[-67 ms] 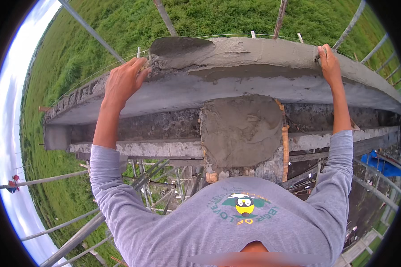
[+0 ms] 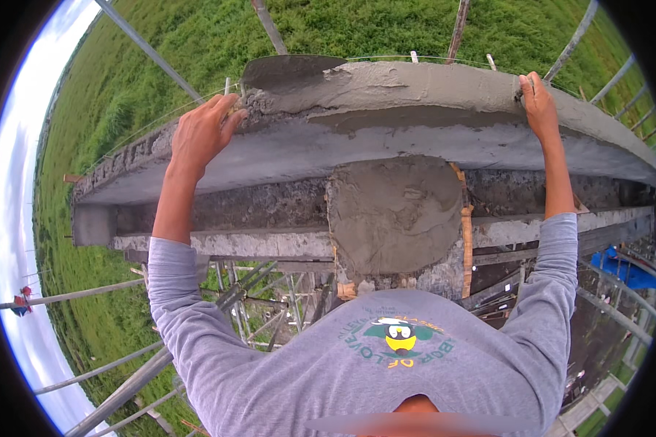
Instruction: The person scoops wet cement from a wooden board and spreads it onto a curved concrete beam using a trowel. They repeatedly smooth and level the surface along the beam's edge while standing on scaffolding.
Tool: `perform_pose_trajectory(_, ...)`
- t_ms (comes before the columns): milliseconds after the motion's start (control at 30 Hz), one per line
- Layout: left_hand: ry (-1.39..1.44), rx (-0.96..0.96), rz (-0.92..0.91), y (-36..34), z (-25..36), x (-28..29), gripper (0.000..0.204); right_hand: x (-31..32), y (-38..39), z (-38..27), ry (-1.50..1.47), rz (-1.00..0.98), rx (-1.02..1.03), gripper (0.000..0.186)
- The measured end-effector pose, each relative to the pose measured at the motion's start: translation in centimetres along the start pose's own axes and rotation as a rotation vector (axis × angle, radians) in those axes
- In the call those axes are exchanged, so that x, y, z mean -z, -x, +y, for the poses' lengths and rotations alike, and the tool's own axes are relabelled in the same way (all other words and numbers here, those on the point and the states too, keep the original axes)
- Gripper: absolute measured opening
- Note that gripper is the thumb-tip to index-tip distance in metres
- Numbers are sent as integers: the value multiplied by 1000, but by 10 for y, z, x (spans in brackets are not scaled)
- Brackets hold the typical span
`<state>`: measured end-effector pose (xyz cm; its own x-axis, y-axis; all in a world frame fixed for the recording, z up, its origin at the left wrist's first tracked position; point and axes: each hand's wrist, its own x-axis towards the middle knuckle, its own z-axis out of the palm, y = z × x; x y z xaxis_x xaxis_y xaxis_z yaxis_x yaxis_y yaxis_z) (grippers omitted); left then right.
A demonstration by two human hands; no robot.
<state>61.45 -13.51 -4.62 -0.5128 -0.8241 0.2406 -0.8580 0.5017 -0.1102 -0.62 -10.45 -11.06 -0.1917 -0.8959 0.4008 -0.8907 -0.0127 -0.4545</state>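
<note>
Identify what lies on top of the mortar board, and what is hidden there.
Wet grey mortar is spread across most of the mortar board, leaving its right edge and some lower surface showing. The surface beneath is covered, so unseen.

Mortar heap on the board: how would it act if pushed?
The mortar would likely smear and keep the dent rather than roll, judging by its soft ridges and moist look. Probably heavy to lift: it's a broad mass covering most of the board.

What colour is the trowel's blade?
The trowel blade is dark grey, clearest in the head view.
</note>
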Motion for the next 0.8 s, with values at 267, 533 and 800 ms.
perform_pose_trajectory(267,55,23,17,5,4,2,36,-3,-2,4,13,16,26,44)
perform_pose_trajectory(533,27,-6,-28,13,20,8,36,-2,1,-3,-14,38,28,43)
perform_pose_trajectory(800,0,-35,-17,17,33,11,33,-4,-1,4,-13,30,52,45)
